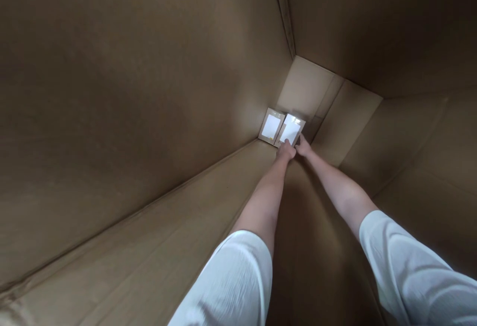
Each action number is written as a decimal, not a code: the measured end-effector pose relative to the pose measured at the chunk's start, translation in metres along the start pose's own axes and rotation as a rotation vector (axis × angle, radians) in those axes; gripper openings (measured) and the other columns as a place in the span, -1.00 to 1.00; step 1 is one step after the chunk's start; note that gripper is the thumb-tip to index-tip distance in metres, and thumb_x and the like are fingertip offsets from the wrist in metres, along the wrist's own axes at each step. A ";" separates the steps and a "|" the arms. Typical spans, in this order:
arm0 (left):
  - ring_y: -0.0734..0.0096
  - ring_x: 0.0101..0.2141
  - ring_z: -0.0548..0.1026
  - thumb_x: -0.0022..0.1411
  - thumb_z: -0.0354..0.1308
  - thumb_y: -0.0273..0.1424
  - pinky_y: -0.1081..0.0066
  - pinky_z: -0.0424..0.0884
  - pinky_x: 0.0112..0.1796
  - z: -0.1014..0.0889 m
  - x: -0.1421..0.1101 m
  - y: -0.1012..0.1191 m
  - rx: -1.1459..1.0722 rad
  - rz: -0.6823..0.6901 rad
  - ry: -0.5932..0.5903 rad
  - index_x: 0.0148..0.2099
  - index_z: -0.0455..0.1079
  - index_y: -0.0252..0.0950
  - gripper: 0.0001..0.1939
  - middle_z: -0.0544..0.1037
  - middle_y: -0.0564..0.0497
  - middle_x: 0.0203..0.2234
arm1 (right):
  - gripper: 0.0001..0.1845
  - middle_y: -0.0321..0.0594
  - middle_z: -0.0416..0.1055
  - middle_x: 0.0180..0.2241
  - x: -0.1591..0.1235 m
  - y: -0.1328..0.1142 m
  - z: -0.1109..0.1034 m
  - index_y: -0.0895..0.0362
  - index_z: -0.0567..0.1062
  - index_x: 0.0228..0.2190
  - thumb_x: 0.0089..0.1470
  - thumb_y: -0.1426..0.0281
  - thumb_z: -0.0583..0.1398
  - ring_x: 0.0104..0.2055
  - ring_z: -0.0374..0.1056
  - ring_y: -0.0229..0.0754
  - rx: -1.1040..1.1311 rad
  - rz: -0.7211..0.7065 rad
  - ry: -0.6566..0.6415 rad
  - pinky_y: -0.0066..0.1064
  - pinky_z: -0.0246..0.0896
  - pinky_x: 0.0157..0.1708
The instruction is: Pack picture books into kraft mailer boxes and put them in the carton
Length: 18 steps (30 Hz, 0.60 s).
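Deep inside a large cardboard box, two small cardboard boxes with white labels sit side by side in a corner of its floor. My left hand point(286, 151) grips the near edge of the right small box point(291, 129), its thumb on top by the label. On the right side of that same box is my right hand point(303, 145), fingers partly hidden behind it. The left small box point(271, 126) lies right beside it, untouched by either hand. Clear tape shines on the tops of both.
Tall brown cardboard walls point(149, 77) rise on all sides of my arms. The floor point(307, 80) of the large box has a taped seam point(330, 97) across it. Another wall point(417, 142) stands close to the right of my right arm.
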<state>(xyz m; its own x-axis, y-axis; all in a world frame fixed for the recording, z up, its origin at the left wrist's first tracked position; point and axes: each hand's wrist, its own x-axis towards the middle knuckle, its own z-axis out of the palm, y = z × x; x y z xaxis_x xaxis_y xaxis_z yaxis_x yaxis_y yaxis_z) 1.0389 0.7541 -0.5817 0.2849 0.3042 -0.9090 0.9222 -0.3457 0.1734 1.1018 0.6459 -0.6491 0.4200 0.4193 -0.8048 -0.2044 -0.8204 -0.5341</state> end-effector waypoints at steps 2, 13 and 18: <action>-0.16 0.33 0.49 0.46 0.32 -0.24 0.08 0.47 0.24 -0.007 0.002 -0.009 0.059 -0.024 0.016 0.44 0.33 -0.35 -0.38 0.49 -0.40 0.37 | 0.13 0.12 0.43 0.40 0.018 -0.006 -0.008 0.13 0.16 0.58 0.12 0.28 0.46 0.37 0.45 0.21 -0.023 0.050 0.040 -0.04 0.34 0.42; -0.03 0.32 0.54 0.39 0.35 -0.35 0.14 0.48 0.26 -0.034 0.005 0.010 0.195 -0.019 0.017 0.44 0.38 -0.18 -0.38 0.55 -0.26 0.33 | 0.13 0.28 0.37 0.44 0.062 -0.020 -0.053 0.34 -0.04 0.62 0.26 0.49 0.38 0.39 0.44 0.19 -0.253 0.232 -0.086 -0.15 0.41 0.32; -0.02 0.36 0.50 0.36 0.39 -0.33 0.17 0.43 0.29 -0.055 0.000 0.024 0.288 0.013 -0.044 0.40 0.42 -0.15 -0.39 0.54 -0.24 0.36 | 0.17 0.28 0.36 0.44 0.051 -0.022 -0.063 0.31 -0.10 0.63 0.27 0.44 0.40 0.39 0.46 0.15 -0.306 0.236 -0.119 -0.24 0.46 0.25</action>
<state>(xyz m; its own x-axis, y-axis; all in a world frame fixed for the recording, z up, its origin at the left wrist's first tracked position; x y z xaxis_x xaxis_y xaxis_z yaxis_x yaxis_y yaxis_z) 1.0756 0.7943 -0.5568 0.2788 0.2615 -0.9241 0.8044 -0.5891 0.0760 1.1830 0.6605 -0.6622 0.2840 0.2333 -0.9300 -0.0027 -0.9697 -0.2441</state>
